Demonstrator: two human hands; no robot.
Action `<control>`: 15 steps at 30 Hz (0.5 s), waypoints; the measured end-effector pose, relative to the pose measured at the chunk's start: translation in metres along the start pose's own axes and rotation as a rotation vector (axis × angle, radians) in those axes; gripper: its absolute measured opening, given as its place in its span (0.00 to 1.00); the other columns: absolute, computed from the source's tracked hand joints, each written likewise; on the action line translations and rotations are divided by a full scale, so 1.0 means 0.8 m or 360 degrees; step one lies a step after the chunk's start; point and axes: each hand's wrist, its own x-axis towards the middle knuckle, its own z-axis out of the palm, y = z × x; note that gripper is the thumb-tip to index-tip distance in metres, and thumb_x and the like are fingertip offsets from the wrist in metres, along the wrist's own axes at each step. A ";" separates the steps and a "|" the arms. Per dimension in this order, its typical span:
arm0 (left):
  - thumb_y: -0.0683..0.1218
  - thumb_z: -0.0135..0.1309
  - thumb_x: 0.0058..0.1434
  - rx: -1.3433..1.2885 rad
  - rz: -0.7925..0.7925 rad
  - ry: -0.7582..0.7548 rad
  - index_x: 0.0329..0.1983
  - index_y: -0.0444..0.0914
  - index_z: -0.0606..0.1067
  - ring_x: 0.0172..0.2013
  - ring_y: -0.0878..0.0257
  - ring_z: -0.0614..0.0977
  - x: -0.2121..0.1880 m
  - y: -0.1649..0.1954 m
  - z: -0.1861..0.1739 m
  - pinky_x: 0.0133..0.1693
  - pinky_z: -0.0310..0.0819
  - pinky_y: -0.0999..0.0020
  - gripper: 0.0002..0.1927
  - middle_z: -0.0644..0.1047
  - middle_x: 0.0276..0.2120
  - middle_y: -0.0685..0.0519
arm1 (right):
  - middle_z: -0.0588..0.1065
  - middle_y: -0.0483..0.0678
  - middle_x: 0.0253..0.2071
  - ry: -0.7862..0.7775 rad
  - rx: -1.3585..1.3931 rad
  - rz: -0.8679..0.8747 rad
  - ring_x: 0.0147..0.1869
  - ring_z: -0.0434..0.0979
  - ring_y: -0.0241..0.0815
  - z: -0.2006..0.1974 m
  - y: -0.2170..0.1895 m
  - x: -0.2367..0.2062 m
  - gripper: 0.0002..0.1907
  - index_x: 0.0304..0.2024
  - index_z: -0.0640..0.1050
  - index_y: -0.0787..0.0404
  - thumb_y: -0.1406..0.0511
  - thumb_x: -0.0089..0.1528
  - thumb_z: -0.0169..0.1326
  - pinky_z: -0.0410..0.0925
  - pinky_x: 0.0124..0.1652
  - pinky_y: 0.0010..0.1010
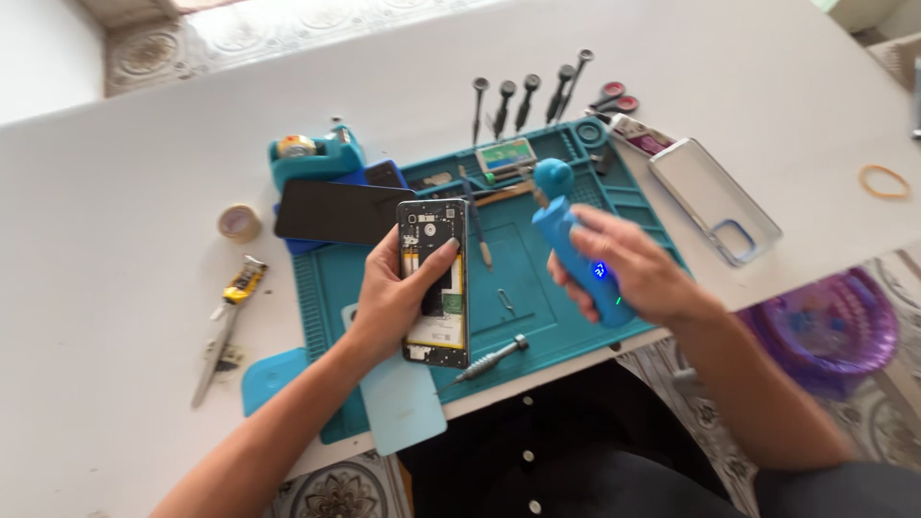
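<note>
- The left hand (398, 293) is wrapped around an opened phone (436, 283) with its back removed, thumb across the exposed inner parts, holding it just above the teal work mat (537, 297).
- The right hand (628, 269) is closed around a blue handheld blower (576, 245) with small lit indicators, its round head pointing away over the mat; the two hands are apart, with bare mat between them.
- A metal screwdriver (491, 358) lies on the mat just below the phone, near the table's front edge.
- A pale blue back cover (403, 398) rests partly under the left wrist.
- A dark phone screen panel (336, 212) lies beside the phone's top end, next to a teal tape dispenser (317, 153).
- A row of dark screwdrivers (528, 96) sits beyond the mat.
- A clear phone case (715, 199) lies right of the mat, a rubber band (884, 180) farther right.
- A tape roll (239, 223) and a yellow-handled cutter (228, 321) lie left on the white table (115, 240).
</note>
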 end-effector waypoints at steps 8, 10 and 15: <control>0.47 0.59 0.63 0.0444 -0.0312 -0.0130 0.46 0.38 0.71 0.35 0.69 0.85 0.004 0.009 -0.003 0.35 0.86 0.73 0.13 0.82 0.37 0.52 | 0.74 0.44 0.28 0.0243 -0.0702 0.0293 0.22 0.72 0.30 -0.006 0.027 -0.049 0.26 0.63 0.70 0.61 0.60 0.63 0.51 0.69 0.20 0.26; 0.47 0.57 0.63 0.0532 -0.0417 -0.0136 0.47 0.39 0.71 0.34 0.70 0.85 0.003 0.011 -0.004 0.35 0.85 0.73 0.13 0.82 0.36 0.53 | 0.74 0.43 0.24 0.0258 -0.0883 0.0275 0.21 0.71 0.31 -0.002 0.028 -0.051 0.25 0.62 0.72 0.60 0.61 0.62 0.52 0.68 0.20 0.26; 0.50 0.56 0.65 0.0615 -0.0598 -0.0225 0.46 0.37 0.73 0.32 0.69 0.85 0.009 0.014 -0.006 0.32 0.84 0.73 0.13 0.82 0.35 0.52 | 0.72 0.43 0.20 0.0218 -0.1257 0.0083 0.21 0.72 0.30 -0.005 0.015 -0.066 0.25 0.60 0.74 0.60 0.61 0.61 0.56 0.67 0.23 0.27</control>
